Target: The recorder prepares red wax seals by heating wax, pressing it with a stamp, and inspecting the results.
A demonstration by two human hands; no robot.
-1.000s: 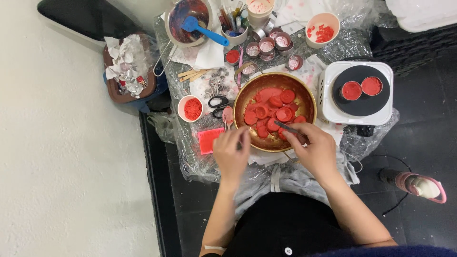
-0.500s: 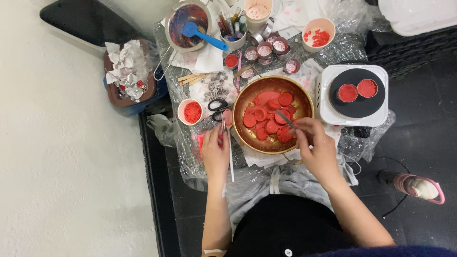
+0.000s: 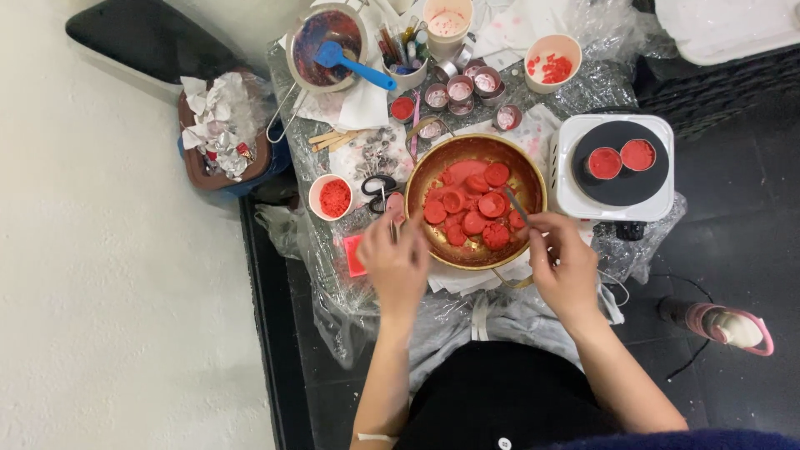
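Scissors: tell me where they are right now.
In the head view the scissors lie on the table left of the copper bowl, beside the small cup of red bits, just beyond the left hand.

The light is even and quite bright, with soft shadows only. Small glare shows on the crinkled plastic sheet [image 3: 600, 79] near the table's far edge. Both hands look slightly blurred.

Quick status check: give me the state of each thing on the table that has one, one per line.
Gold bowl: holds red wax discs.
Hot plate: carries two small tins of red wax.
Small white cup: filled with red bits.
Mixing pot: blue spatula resting inside.
Left hand: pinches a thin stick.
Right hand: holds a thin tool, tip in the bowl.
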